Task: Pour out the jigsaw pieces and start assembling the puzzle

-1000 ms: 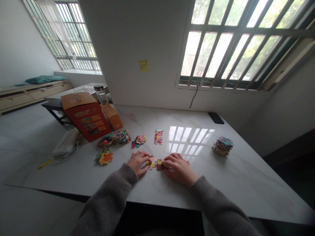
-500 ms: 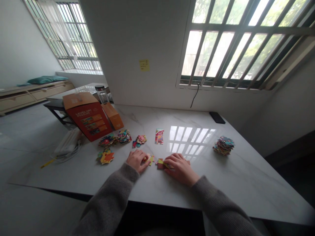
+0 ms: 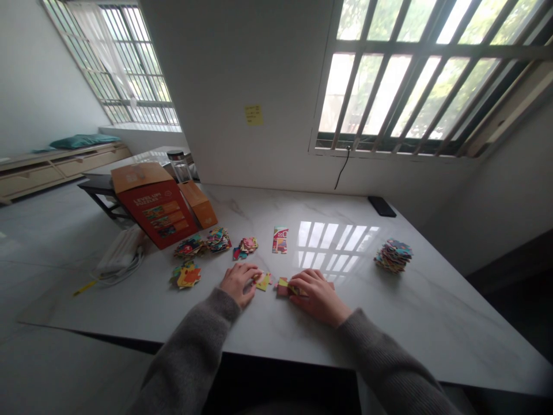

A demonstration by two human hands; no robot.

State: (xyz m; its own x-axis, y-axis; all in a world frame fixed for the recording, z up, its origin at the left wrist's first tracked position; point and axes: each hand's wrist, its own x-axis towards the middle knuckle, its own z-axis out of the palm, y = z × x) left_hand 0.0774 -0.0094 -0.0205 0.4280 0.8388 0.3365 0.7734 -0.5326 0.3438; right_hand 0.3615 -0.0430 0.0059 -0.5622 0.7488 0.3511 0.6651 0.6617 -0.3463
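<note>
My left hand (image 3: 240, 284) rests on the white tabletop with its fingers curled, the tips at the left edge of a yellow-green and pink puzzle piece (image 3: 264, 282). A small gap to the right lies a brown and yellow puzzle piece (image 3: 283, 287), its right part under the bent fingers of my right hand (image 3: 318, 297). A bit of puzzle also shows past the far side of that hand; how the parts join beneath it is hidden. Beyond both hands lies a red and white puzzle section (image 3: 280, 240).
Piles of puzzle pieces (image 3: 219, 239) stand to the left, with an orange-topped pile (image 3: 188, 275) nearer me. A stack of pieces (image 3: 394, 256) is on the right. The red puzzle box (image 3: 159, 210), a power strip (image 3: 118, 253) and a phone (image 3: 382, 206) are farther out.
My left hand has drawn slightly left, and more of the yellow-green piece shows beside its fingers. My right hand has stayed almost still on its piece.
</note>
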